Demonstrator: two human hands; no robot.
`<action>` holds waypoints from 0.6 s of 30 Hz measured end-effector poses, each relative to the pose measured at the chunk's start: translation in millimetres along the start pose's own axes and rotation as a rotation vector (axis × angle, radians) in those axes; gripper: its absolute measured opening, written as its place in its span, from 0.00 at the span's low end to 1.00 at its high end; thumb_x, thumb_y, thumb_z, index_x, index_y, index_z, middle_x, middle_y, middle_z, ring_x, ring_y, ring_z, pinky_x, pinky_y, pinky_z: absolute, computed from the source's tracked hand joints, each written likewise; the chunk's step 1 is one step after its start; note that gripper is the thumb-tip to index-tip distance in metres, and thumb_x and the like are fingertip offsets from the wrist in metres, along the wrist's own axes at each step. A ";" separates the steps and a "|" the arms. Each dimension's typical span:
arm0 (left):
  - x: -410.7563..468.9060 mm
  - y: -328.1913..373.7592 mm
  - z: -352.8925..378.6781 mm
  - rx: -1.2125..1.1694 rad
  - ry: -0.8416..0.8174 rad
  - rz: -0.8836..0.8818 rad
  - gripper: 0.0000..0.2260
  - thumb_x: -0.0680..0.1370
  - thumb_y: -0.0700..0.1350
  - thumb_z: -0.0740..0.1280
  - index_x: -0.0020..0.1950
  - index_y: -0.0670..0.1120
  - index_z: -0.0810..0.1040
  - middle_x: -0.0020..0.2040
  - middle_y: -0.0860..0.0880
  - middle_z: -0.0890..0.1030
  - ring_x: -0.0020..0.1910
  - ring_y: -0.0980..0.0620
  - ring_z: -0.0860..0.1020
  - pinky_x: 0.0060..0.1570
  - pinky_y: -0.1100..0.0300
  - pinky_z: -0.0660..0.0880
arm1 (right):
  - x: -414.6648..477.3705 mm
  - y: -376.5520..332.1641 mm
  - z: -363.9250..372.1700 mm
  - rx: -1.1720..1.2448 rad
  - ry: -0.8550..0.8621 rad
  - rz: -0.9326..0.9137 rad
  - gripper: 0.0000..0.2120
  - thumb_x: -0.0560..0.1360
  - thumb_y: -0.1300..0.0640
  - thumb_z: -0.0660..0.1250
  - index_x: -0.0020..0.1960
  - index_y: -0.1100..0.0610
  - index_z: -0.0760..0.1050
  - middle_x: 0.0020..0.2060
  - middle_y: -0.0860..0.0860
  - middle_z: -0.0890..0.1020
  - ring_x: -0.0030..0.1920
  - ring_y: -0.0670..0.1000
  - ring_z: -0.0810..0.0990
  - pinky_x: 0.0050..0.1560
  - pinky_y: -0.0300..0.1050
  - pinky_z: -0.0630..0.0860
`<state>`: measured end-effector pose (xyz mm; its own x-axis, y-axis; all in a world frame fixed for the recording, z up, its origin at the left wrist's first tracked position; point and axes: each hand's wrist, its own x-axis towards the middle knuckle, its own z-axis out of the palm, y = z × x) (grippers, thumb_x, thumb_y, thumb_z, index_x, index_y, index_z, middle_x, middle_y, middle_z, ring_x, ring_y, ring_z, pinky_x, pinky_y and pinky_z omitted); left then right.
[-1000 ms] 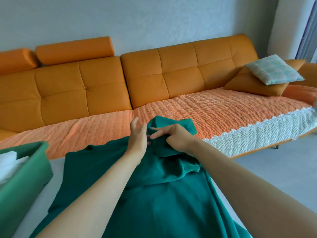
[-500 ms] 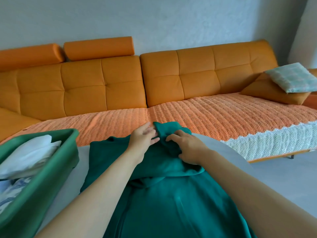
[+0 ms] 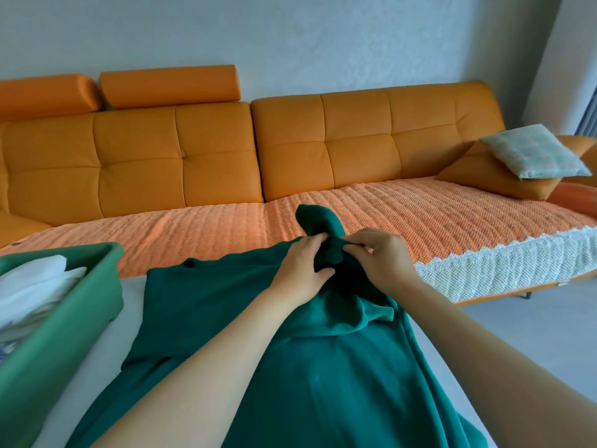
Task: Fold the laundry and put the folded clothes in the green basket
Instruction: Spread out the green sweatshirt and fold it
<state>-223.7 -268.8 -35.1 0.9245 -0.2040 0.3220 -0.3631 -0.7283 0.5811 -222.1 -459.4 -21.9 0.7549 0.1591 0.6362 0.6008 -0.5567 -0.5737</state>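
Note:
A dark green garment (image 3: 323,367) lies spread over a pale grey table (image 3: 106,357) in front of me. Its far end is bunched and raised into a small peak. My left hand (image 3: 303,270) grips that bunched cloth from the left, fingers and thumb curled round it. My right hand (image 3: 381,257) pinches the same fold from the right, fingertips pressed into the fabric. The green basket (image 3: 64,328) stands at the left edge of the table and holds white and pale folded clothes (image 3: 35,289).
A long orange sofa (image 3: 226,150) with a woven orange cover (image 3: 403,215) runs along the wall just behind the table. Cushions, one orange and one pale checked (image 3: 536,150), lie at its right end. Grey floor (image 3: 533,318) shows to the right.
Both hands have closed tighter on the garment's far end and lifted it, so the fold now stands up in a peak. The view has shifted slightly.

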 end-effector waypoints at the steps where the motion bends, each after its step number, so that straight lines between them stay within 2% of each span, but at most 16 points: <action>1: 5.8 1.0 4.8 -0.008 0.045 0.024 0.21 0.76 0.47 0.73 0.68 0.49 0.74 0.64 0.50 0.74 0.65 0.51 0.69 0.67 0.54 0.68 | -1.1 -0.6 -2.0 0.020 -0.017 0.017 0.08 0.76 0.62 0.72 0.52 0.54 0.86 0.46 0.44 0.85 0.46 0.40 0.80 0.51 0.30 0.73; 3: 14.1 4.4 8.7 -0.004 0.084 0.054 0.12 0.76 0.47 0.73 0.58 0.48 0.79 0.56 0.52 0.76 0.58 0.52 0.72 0.60 0.58 0.71 | -3.6 2.4 -4.0 0.024 -0.032 0.055 0.07 0.77 0.61 0.70 0.52 0.54 0.85 0.44 0.43 0.85 0.46 0.41 0.82 0.49 0.32 0.75; 5: 18.8 8.0 5.6 -0.008 0.050 0.036 0.06 0.76 0.47 0.72 0.50 0.50 0.78 0.50 0.53 0.77 0.51 0.55 0.75 0.51 0.63 0.72 | -4.0 8.4 -4.4 -0.018 -0.017 0.114 0.06 0.79 0.60 0.68 0.51 0.53 0.83 0.41 0.44 0.84 0.42 0.43 0.80 0.44 0.34 0.74; 8: 18.6 14.0 -5.9 -0.050 -0.020 0.001 0.06 0.75 0.47 0.71 0.42 0.52 0.75 0.40 0.55 0.79 0.39 0.59 0.76 0.36 0.68 0.69 | -3.0 11.0 -0.1 -0.068 -0.056 0.177 0.03 0.81 0.60 0.64 0.51 0.54 0.75 0.43 0.48 0.80 0.42 0.47 0.77 0.41 0.37 0.70; 11: 18.2 18.3 -19.2 0.073 0.025 0.082 0.08 0.75 0.46 0.71 0.40 0.46 0.74 0.37 0.54 0.75 0.36 0.56 0.73 0.33 0.63 0.67 | -4.2 1.9 8.6 -0.056 -0.098 0.112 0.04 0.82 0.62 0.57 0.51 0.58 0.70 0.46 0.51 0.76 0.44 0.51 0.73 0.45 0.46 0.68; 13: 18.7 19.7 -31.4 0.169 0.096 0.137 0.08 0.75 0.39 0.69 0.39 0.44 0.70 0.36 0.54 0.72 0.35 0.52 0.70 0.30 0.61 0.62 | -5.3 -7.7 13.4 -0.058 -0.126 0.082 0.07 0.82 0.62 0.55 0.46 0.56 0.67 0.41 0.50 0.73 0.41 0.51 0.70 0.42 0.47 0.64; 16: 17.2 19.7 -54.0 0.336 0.140 0.263 0.12 0.72 0.36 0.68 0.39 0.48 0.66 0.37 0.55 0.70 0.36 0.50 0.69 0.29 0.57 0.58 | -4.9 -20.1 17.1 -0.163 -0.190 0.047 0.10 0.79 0.56 0.59 0.41 0.54 0.62 0.34 0.48 0.70 0.34 0.50 0.69 0.36 0.48 0.61; 18: 15.4 17.7 -68.2 0.426 0.105 0.333 0.14 0.72 0.38 0.70 0.40 0.50 0.65 0.37 0.56 0.70 0.35 0.49 0.68 0.30 0.56 0.57 | -4.2 -24.7 17.5 -0.358 -0.266 -0.006 0.11 0.75 0.51 0.65 0.42 0.55 0.65 0.34 0.47 0.72 0.35 0.52 0.72 0.35 0.49 0.65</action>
<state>-223.8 -240.2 31.1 0.7431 -0.4182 0.5225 -0.5347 -0.8405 0.0878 -235.5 -432.0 -19.5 0.8214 0.3415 0.4569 0.5118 -0.7948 -0.3261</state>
